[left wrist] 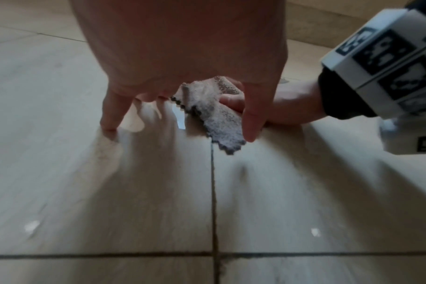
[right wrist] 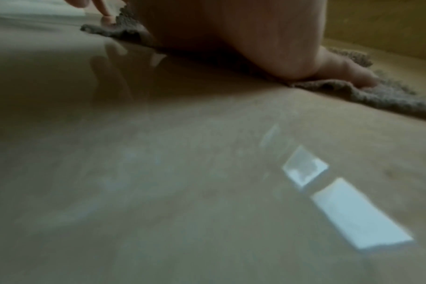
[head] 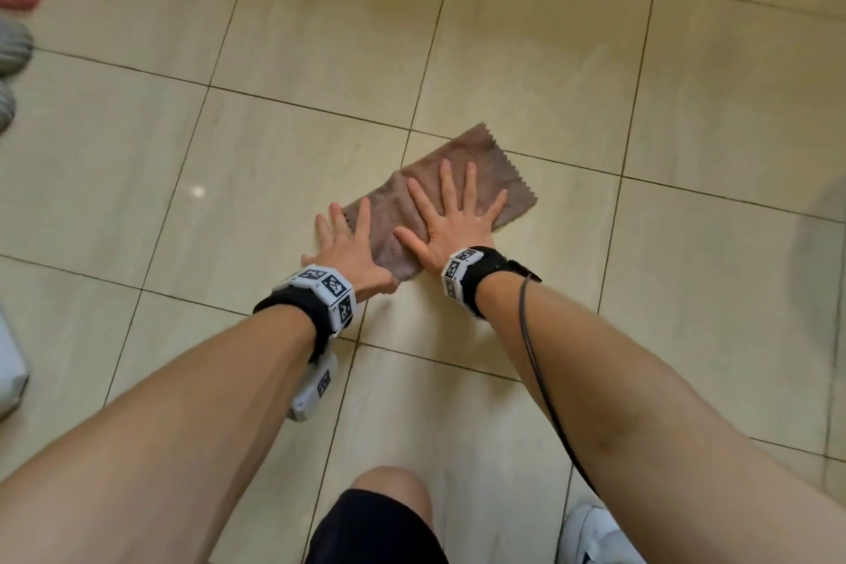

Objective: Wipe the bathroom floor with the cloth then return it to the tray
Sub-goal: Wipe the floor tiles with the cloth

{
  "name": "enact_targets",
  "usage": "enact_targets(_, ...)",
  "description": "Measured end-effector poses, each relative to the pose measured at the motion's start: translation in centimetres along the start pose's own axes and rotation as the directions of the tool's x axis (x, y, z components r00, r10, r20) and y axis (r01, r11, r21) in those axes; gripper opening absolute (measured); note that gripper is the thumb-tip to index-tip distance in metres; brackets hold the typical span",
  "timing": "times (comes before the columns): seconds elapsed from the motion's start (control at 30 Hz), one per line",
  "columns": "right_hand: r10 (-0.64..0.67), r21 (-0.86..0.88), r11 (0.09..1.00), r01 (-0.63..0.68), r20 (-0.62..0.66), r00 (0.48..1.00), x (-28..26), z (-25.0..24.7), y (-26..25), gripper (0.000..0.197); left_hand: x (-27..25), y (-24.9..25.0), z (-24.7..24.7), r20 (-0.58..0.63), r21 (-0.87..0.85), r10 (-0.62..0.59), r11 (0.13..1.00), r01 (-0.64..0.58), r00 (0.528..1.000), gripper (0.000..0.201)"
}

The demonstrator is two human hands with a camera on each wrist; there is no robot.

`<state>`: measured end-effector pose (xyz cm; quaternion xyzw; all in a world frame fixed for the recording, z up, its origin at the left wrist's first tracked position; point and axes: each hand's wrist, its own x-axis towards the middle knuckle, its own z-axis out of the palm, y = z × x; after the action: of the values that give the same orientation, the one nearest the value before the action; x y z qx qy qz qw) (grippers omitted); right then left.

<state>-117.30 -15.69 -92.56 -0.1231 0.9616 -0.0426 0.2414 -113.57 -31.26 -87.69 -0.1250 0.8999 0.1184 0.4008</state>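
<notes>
Currently: brown zigzag-edged microfibre cloth point(head: 439, 197) on beige glossy tiled floor point(head: 549, 60); right hand point(head: 451, 220) and left hand point(head: 352, 245) flat, fingers spread, grasping nothing. Risk: cloth bunching under uneven pressure.

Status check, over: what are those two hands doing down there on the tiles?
Both hands flat, fingers spread. Right hand pressing the brown cloth on the floor; left hand on its near edge. Tray not in view. Nothing blocking.

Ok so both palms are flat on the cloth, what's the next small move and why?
Probably slide the cloth forward across the floor. The right hand is spread squarely on it, the left hand covers only its near corner, and no tray is in view.
</notes>
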Motion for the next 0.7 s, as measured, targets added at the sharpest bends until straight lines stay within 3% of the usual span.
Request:
enact_targets(0.2,0.11,0.021,0.994,-0.109,-0.018,0.994,-3.5,1.6,3.1,0.079,-0.7,1.3,1.3,-0.045,0.032,0.007,0.999,-0.006,0.999,0.144)
enact_targets(0.5,0.353,0.121,0.928,-0.352,0.016,0.936,-9.5,3.8,11.8,0.081,-2.2,9.0,4.0,-0.004,0.157,0.212,0.965,-0.209,0.977,0.133)
enact_targets(0.7,0.431,0.166,0.887,-0.432,0.041,0.901,-14.7,5.5,16.0,0.074,-4.5,11.8,6.0,-0.024,0.369,0.313,0.886,-0.282,0.949,0.117)
